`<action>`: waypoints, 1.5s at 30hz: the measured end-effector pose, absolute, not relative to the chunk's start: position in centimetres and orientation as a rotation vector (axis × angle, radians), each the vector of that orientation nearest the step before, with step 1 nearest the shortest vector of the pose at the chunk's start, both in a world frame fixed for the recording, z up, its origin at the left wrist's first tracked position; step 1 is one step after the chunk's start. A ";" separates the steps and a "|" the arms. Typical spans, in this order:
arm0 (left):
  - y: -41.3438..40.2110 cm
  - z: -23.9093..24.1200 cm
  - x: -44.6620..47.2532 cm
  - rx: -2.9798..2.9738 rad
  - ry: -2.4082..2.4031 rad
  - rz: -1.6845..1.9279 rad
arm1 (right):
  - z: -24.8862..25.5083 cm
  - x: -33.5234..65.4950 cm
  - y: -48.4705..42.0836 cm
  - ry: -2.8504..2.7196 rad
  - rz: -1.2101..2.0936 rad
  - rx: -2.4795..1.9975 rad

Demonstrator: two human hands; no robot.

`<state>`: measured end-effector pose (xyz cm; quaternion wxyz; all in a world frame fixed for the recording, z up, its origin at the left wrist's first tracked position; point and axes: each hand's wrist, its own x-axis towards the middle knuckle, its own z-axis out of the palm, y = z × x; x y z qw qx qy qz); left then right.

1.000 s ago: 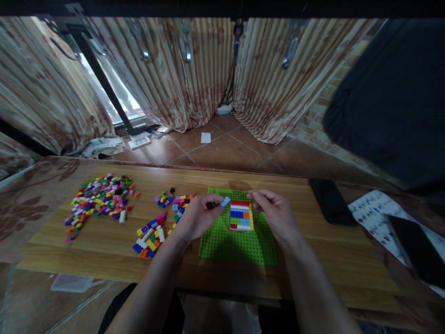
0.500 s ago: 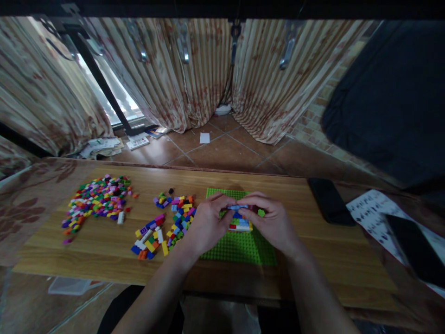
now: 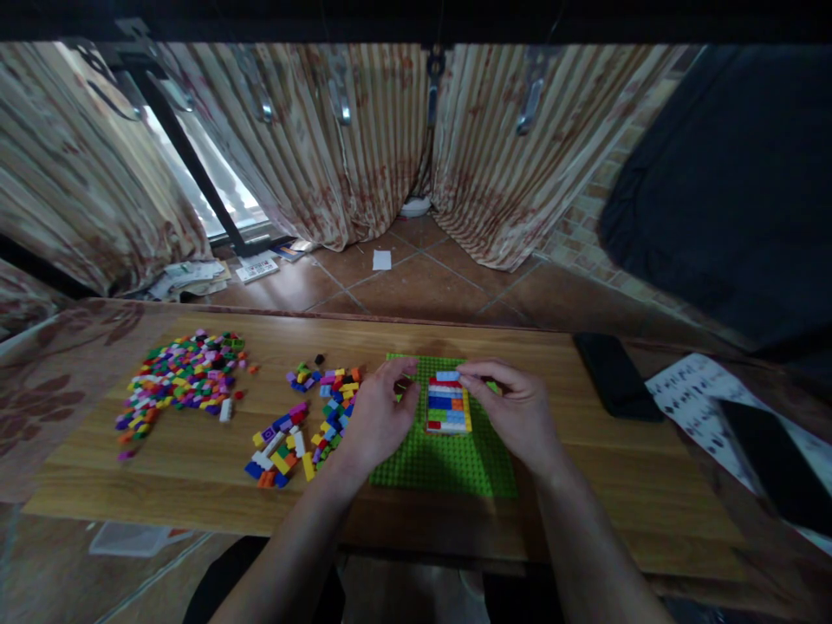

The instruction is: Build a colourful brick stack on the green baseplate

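Note:
On the green studded baseplate [image 3: 448, 468] stands a block of toy bricks [image 3: 442, 402] in rows of red, white, blue, orange, green and yellow. A light blue brick [image 3: 445, 376] is at its far edge; whether it is pressed on or just held there, I cannot tell. The thumb and fingers of my right hand [image 3: 513, 407] pinch that brick's right end. Left of the block, my left hand [image 3: 382, 414] hovers over the plate's edge with thumb and fingers apart, holding nothing. A bright green piece beside my right fingers is mostly hidden.
Loose mixed bricks [image 3: 334, 416] lie just left of the baseplate, partly behind my left hand. Farther left is a big pile of small bricks [image 3: 188, 368]. On the right are a black phone [image 3: 617, 377], a printed sheet [image 3: 689, 399] and another dark device [image 3: 780, 459].
My left hand has let go of the light blue brick and moved left, its fingers parting. My right hand has shifted slightly right, uncovering the brick block.

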<state>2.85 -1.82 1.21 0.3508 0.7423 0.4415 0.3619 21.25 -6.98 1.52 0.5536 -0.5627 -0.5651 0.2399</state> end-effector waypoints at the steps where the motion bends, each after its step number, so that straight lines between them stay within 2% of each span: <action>1: -1.9 1.2 2.9 1.921 1.141 0.924 | 1.4 21.2 -6.9 -1.350 0.582 -1.329; 14: -2.3 1.2 3.4 1.936 1.113 0.867 | 0.9 21.2 -6.8 -1.448 0.571 -1.311; 19: -2.3 1.3 3.4 1.951 1.078 0.861 | 1.3 21.6 -6.8 -1.261 0.607 -1.344; 24: -2.3 1.2 3.4 1.953 1.073 0.857 | 1.3 22.3 -6.7 -1.058 0.483 -1.501; 45: -2.8 1.0 3.9 2.038 1.062 0.745 | 1.2 20.4 -9.9 -1.218 0.542 -1.698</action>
